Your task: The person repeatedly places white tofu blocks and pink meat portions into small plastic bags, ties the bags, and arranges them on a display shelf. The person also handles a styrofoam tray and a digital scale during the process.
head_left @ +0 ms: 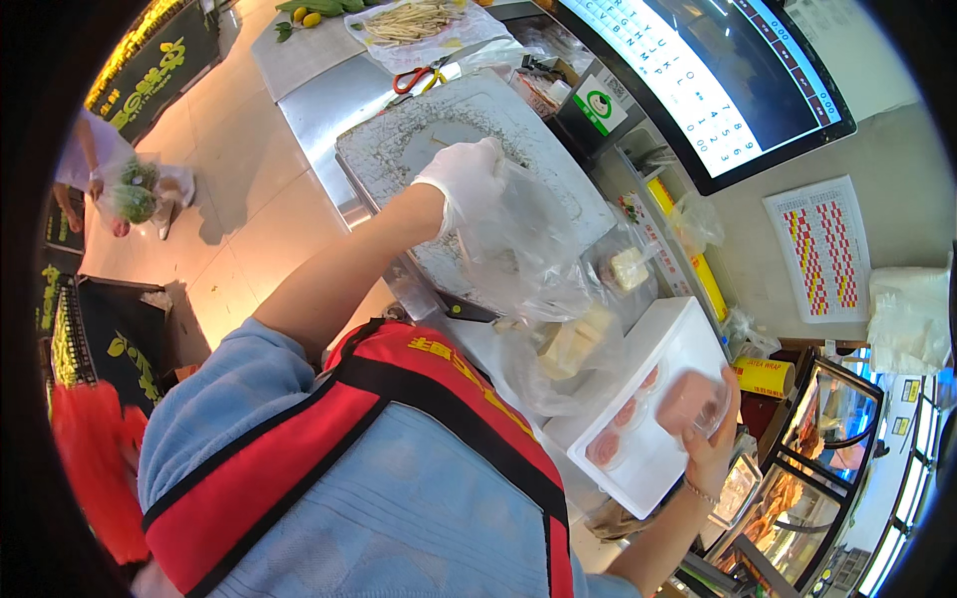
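Observation:
My left hand (471,179), in a white glove, is closed on a clear plastic bag (531,247) over the speckled metal plate of a weighing scale (389,142). My bare right hand (714,433) holds a clear plastic container of pink meat (688,404) above a white foam box (635,493). Several similar packs of pink meat (603,447) lie inside the box. Between my hands, pale yellow blocks (572,345) sit in clear plastic, and a smaller pale block (628,269) in plastic lies beside the scale.
A touchscreen (718,82) stands beyond the scale. Red-handled scissors (413,79) and pale thin vegetables on plastic (404,22) lie at the counter's far end. A yellow roll (764,376) is beyond the foam box. At the left, a person carries a bag of greens (136,193).

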Tool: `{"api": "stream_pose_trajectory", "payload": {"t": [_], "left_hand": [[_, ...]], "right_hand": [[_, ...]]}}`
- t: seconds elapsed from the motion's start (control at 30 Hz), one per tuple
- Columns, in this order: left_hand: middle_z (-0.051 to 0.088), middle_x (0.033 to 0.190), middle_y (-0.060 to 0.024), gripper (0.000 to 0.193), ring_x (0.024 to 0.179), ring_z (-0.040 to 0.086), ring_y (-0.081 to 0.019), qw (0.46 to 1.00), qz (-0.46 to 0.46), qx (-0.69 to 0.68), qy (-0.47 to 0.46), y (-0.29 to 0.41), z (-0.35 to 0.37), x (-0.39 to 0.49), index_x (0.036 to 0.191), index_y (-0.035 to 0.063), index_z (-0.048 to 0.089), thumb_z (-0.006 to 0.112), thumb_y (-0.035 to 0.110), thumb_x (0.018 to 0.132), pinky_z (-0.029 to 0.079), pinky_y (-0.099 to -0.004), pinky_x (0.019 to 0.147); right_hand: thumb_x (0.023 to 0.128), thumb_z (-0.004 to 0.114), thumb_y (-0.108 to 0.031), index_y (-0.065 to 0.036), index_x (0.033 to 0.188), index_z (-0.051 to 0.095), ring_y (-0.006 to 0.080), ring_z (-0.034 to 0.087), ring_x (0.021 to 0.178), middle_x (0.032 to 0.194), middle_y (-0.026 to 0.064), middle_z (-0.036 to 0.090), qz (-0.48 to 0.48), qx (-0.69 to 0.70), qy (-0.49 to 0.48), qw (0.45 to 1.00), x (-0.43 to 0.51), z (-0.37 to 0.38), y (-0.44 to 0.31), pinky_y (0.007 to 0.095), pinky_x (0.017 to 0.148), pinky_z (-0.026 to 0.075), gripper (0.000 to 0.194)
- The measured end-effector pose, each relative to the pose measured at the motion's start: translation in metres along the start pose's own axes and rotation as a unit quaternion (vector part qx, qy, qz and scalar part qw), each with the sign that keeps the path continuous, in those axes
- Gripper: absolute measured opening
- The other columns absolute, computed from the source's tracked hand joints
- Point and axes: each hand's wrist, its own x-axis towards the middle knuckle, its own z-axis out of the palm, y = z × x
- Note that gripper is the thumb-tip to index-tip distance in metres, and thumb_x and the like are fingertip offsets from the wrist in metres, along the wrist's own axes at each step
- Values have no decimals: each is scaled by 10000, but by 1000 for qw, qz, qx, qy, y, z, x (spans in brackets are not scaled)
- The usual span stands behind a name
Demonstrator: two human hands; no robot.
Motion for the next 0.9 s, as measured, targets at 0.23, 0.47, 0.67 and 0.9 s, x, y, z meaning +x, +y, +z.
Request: {"api": "stream_pose_trajectory", "payload": {"t": [0.23, 0.47, 0.67, 0.9], "left_hand": [[638, 866, -243, 235, 835, 625, -398, 992, -21, -113, -53, -19, 10, -3, 1008, 14, 563, 487, 203, 890, 492, -430, 730], [607, 769, -206, 212, 655, 640, -308, 986, -33, -162, -32, -54, 23, -5, 958, 7, 530, 459, 207, 942, 502, -397, 582], [621, 811, -227, 221, 666, 637, -338, 979, -71, -185, -57, -67, 14, 4, 982, 9, 522, 481, 218, 924, 510, -414, 611], [635, 925, -269, 237, 894, 625, -417, 998, -25, -23, -51, -66, 4, 11, 1014, -1, 545, 486, 194, 895, 494, -457, 775]], "right_hand": [[671, 758, -212, -35, 1422, 325, 186, 526, 1045, 1164, 100, 522, 94, 274, -214, 933, 104, 228, -31, 328, 898, 451, 884], [622, 754, -187, -41, 1412, 311, 364, 558, 1054, 1152, 243, 511, -145, -416, -113, 890, 147, 275, -16, 389, 891, 483, 918], [596, 775, -196, -81, 1434, 291, 408, 548, 1056, 1135, 258, 502, -109, -476, -149, 860, 148, 286, -18, 410, 909, 477, 974], [585, 781, -200, -125, 1467, 247, 402, 555, 1050, 1144, 261, 493, -187, -469, -179, 844, 153, 283, -15, 416, 913, 478, 1034]]}}
